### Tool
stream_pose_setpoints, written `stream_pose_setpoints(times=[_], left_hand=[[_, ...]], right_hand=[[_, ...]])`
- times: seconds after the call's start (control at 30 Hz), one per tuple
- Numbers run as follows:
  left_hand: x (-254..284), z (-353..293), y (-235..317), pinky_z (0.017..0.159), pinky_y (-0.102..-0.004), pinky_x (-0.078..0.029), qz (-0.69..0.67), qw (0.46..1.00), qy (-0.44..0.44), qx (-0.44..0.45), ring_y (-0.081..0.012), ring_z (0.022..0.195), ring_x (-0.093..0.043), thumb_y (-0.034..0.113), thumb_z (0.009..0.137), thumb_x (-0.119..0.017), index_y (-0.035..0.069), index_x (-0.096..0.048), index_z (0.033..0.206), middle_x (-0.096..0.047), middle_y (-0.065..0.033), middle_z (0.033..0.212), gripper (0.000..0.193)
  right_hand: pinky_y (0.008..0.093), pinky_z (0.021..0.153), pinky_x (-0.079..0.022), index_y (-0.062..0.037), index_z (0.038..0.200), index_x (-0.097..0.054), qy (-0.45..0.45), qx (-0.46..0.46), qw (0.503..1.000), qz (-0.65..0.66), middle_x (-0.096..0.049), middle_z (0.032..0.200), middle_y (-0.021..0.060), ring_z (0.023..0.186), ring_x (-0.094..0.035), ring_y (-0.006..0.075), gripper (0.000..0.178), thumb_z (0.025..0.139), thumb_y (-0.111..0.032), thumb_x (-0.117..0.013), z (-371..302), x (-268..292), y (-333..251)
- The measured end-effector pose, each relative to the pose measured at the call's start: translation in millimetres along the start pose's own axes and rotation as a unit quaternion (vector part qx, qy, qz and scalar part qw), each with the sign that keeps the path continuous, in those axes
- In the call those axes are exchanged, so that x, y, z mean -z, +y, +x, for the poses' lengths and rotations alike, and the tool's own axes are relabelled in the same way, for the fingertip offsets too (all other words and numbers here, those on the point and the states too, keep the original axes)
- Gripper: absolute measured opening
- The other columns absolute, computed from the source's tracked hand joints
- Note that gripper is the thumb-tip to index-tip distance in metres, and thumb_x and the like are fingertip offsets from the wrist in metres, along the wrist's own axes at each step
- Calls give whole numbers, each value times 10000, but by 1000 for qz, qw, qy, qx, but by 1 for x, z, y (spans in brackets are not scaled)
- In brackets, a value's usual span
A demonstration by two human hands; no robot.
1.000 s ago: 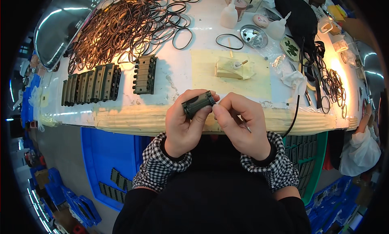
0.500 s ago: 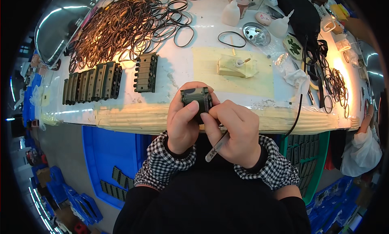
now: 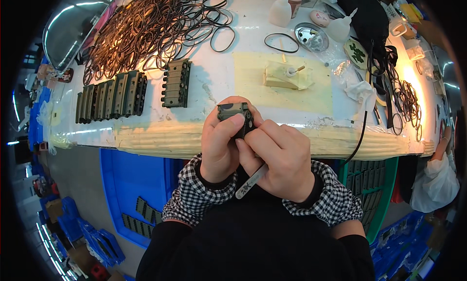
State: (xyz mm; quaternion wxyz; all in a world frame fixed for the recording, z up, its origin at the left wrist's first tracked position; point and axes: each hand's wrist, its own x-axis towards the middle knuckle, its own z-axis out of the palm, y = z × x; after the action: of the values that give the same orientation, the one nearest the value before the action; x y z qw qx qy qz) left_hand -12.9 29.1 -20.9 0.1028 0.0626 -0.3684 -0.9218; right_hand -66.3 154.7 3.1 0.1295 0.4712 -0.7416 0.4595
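Observation:
In front of my chest, my left hand [image 3: 219,147] is wrapped round a small dark green toy tank chassis [image 3: 231,107], its thumb pressed on top. A row of small wheels runs along the chassis's right side. Pinched in my right hand [image 3: 286,159] is a pair of metal tweezers [image 3: 251,182], whose broad end points down and left. The tweezers' tips are hidden by my fingers, which touch the chassis's near right side. On the table beyond my left hand stands another green chassis [image 3: 175,84], with a row of similar ones [image 3: 112,97] farther left.
Dark rubber bands [image 3: 146,33] lie heaped at the back left. A taped block [image 3: 287,76], a round metal dish [image 3: 312,37] and white squeeze bottles [image 3: 280,11] occupy the right half. Blue [image 3: 109,198] and green [image 3: 382,203] crates holding green parts flank me below the table edge.
The tweezers' broad end has swung slightly down and left. The dark ribbed band seen along the chassis's right side earlier no longer shows there; wheels are visible instead.

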Motion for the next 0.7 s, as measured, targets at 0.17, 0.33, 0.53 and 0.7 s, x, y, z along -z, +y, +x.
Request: stream_pose_setpoints(times=[0.17,0.33,0.53,0.7], left_hand=[[0,0,0,766,-297,-486,6,1000,4,4,-163,833,-580,190,888,-554,-18,-521,1058,-624,-123,911,271],[1,0,1,767,-297,-485,8,1000,2,7,-161,833,-580,194,881,-563,-15,-518,1049,-626,-122,902,272],[4,2,2,781,-308,-482,-29,999,2,30,-181,835,-579,205,867,-531,-6,-521,992,-619,-123,881,246],[6,9,3,779,-338,-491,-80,997,-2,7,-224,845,-587,258,847,-524,11,-527,944,-598,-113,844,265]], right_hand=[[325,474,-417,-75,760,-589,-8,1,1000,11,-535,682,53,506,-527,224,142,731,-68,-728,1,2,0],[319,472,-420,-74,756,-590,-10,0,1000,15,-534,681,52,503,-530,222,142,728,-66,-728,2,2,0],[317,476,-426,-75,740,-594,-29,-4,1000,6,-525,673,49,518,-535,221,151,732,-89,-744,1,3,-1],[304,488,-428,-97,702,-548,-24,-16,999,45,-481,709,26,533,-532,187,240,785,-209,-744,-5,1,5]])
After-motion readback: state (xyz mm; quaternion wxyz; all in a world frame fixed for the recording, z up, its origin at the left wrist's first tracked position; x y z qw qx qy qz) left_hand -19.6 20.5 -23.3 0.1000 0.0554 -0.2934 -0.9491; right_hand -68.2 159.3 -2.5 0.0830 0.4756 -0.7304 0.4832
